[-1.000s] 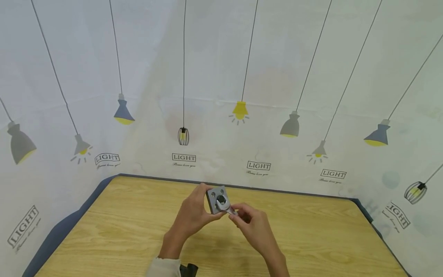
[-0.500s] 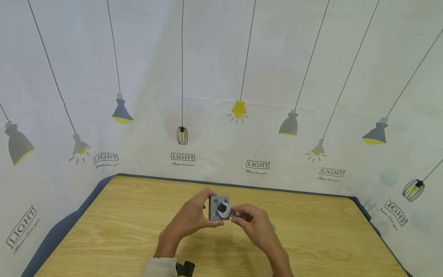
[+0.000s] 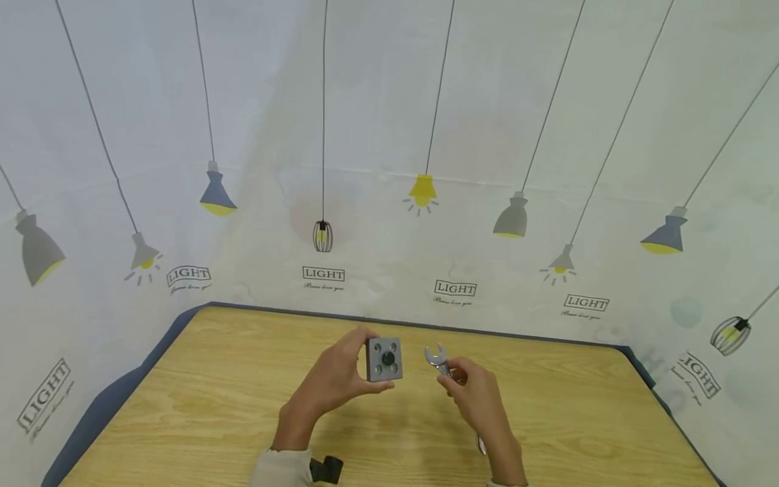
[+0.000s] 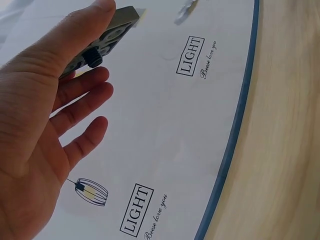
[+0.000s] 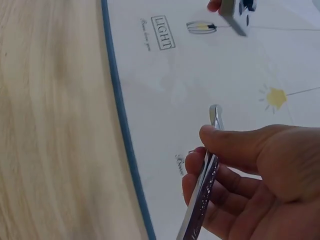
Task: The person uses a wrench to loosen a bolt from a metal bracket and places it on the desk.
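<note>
My left hand (image 3: 331, 379) grips a square grey metal block (image 3: 374, 370) by its edges, thumb on one side and fingers on the other. Several holes surround a dark bolt (image 3: 388, 358) at the centre of its face. In the left wrist view the bolt (image 4: 93, 57) sticks out from the block. To the right, my right hand (image 3: 483, 399) pinches a shiny open-end wrench (image 3: 435, 355) between thumb and fingers. Its open end points up and stands apart from the block. In the right wrist view the wrench shank (image 5: 202, 192) runs across the fingers.
Both hands are above a light wood-grain table (image 3: 213, 385) with a dark blue edge. Behind it hangs a pale curtain (image 3: 377, 135) printed with lamps. A black object (image 3: 326, 469) shows beside the left sleeve (image 3: 281, 468).
The wrench was around the bolt before. My right hand has drawn it off to the right, away from the block. The left hand keeps holding the block, turned a little to face forward.
</note>
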Motion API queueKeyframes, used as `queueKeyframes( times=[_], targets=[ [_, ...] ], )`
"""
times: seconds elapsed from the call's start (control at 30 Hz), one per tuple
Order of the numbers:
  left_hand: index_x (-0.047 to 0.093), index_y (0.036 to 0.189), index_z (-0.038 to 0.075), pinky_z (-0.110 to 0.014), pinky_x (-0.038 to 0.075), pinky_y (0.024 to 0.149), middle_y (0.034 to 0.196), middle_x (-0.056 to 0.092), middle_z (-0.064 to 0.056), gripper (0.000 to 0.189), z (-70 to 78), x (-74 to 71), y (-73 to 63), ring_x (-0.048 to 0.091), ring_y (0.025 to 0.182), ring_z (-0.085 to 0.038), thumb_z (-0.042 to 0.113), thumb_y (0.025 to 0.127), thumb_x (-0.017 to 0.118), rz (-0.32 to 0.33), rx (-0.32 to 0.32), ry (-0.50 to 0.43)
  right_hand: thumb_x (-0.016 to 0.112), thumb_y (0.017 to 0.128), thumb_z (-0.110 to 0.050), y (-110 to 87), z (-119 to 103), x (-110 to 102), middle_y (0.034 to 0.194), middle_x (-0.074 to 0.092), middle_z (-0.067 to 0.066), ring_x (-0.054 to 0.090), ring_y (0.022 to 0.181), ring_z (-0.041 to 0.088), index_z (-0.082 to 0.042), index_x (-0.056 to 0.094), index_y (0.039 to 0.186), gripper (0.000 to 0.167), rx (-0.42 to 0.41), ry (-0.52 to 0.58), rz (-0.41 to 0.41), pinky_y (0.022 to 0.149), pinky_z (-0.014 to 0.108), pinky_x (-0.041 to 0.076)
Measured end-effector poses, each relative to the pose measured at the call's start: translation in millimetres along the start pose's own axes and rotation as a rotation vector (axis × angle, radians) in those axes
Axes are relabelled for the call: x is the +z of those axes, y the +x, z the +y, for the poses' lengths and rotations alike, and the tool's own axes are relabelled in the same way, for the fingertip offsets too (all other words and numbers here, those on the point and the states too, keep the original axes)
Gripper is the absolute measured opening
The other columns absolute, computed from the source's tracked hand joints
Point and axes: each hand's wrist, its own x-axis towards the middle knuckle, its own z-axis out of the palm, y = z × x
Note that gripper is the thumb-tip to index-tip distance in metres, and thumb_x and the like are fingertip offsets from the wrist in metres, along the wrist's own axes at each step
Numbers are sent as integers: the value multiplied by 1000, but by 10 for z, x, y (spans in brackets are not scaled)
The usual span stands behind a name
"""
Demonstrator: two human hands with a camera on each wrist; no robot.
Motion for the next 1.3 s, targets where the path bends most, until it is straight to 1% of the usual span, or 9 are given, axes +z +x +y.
queueKeyframes(
  times=[0.17,0.3,0.53,0.73,0.87,1.03,1.13,1.23,1.3],
  targets=[
    [51,121,16,-32,52,76,105,61,6,65,19,-6,5,55,87,-6,39,73,88,-20,-1,14,72,89,-5,24,150,-2,82,71,7,67,66,18,3,69,108,21,124,49,-1,56,26,54],
    [51,122,16,-32,52,76,105,60,7,66,33,-15,-3,54,86,-6,40,73,88,-28,-9,13,71,88,-3,41,243,-10,83,72,9,69,68,20,6,68,111,25,192,44,12,57,28,54],
    [50,124,16,-30,52,75,106,60,7,68,39,-18,-9,54,83,-5,40,72,88,-27,-13,13,71,84,2,59,391,-10,81,72,13,68,65,19,11,66,112,29,175,21,-2,55,28,52],
    [50,124,17,-29,52,74,106,60,7,69,39,-13,-10,54,83,-5,42,72,88,-31,-6,26,70,79,7,45,505,16,83,72,17,66,69,18,13,63,115,38,205,23,-19,58,29,53],
    [50,124,19,-30,52,75,106,59,8,68,43,-14,-9,54,85,-5,43,72,87,-36,-7,23,71,78,8,33,556,31,87,71,20,68,76,25,12,65,110,33,192,-26,-11,64,34,57],
    [50,123,19,-30,52,76,105,59,8,67,47,-28,-13,54,84,-5,42,73,87,-39,-17,7,71,79,9,34,540,55,94,71,23,69,87,33,11,68,103,24,188,-108,-10,71,41,59],
    [50,123,19,-30,52,76,105,59,8,67,45,-37,-21,54,83,-5,42,73,87,-36,-19,7,69,79,9,35,520,83,91,71,20,67,82,30,8,71,96,18,191,-141,-13,64,38,56],
    [50,123,19,-30,52,77,106,59,8,67,38,-33,-22,54,84,-5,42,72,88,-33,-14,13,65,78,10,36,509,107,76,66,12,58,69,24,3,69,81,9,167,-187,-5,54,31,45],
    [50,123,19,-30,52,77,106,59,8,67,39,-26,-20,54,84,-5,42,73,87,-35,-10,9,64,77,10,29,506,117,74,64,11,53,65,22,0,69,78,11,156,-221,3,51,29,39]
  ],
)
